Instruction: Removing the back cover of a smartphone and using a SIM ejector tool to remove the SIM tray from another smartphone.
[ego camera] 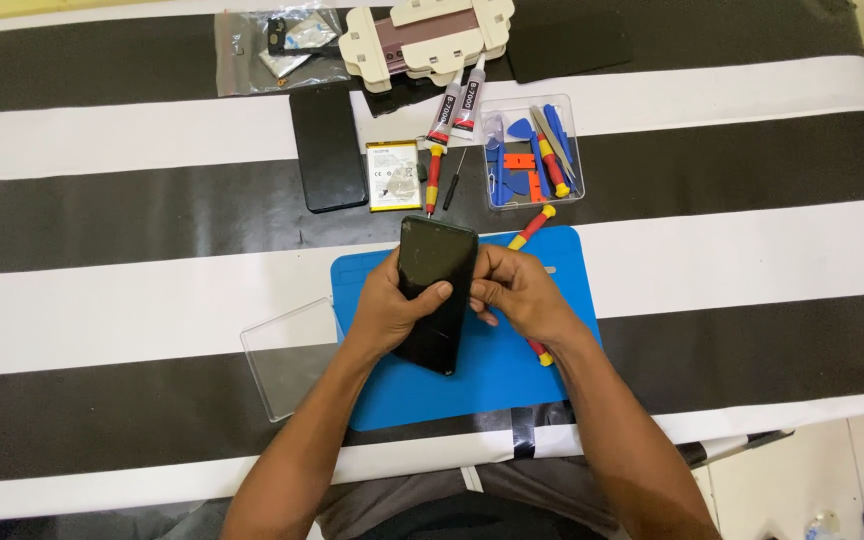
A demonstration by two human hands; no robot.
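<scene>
The phone points away from the person, long axis slightly tilted. It is black and glossy. The left hand grips it; the right hand pinches its edge.

Colours and patterns on my bench

The phone in my left hand and right hand is glossy black; the mat beneath is plain bright blue. The tablecloth carries broad black and white stripes. I note a second black phone, a white and yellow battery, red-and-yellow screwdrivers, blue and orange tools in a clear box, a cream clamp and a clear lid.
</scene>
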